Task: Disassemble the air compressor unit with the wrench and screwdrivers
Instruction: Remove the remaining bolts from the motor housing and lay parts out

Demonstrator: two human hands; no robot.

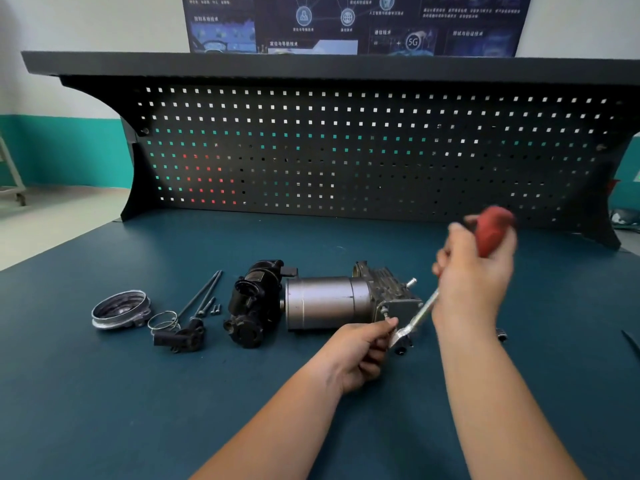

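Air compressor unit (329, 301) lies on its side at tabletop (138, 393) centre. Right hand (474, 282), at its 3 o'clock, is clamped around the red handle of the screwdriver (491, 230), shaft angled toward 7 o'clock. Left hand (360, 351), fingers curled, pinches the shaft tip at the unit's 4 o'clock corner. Black housing (254, 303), long bolts (202, 296) and silver end cap (119, 308) lie at 9 o'clock.

Blurred: red handle of screwdriver (493, 230), gripped in right hand (474, 282). Upper shaft hidden behind that hand. Lower end partly covered by pinching left hand (360, 348), tip type unreadable. Cut off: poster (356, 26) by top edge, print too small to read; thin dark object (632, 344) by right edge. Half hidden behind right forearm: small dark part (501, 336).
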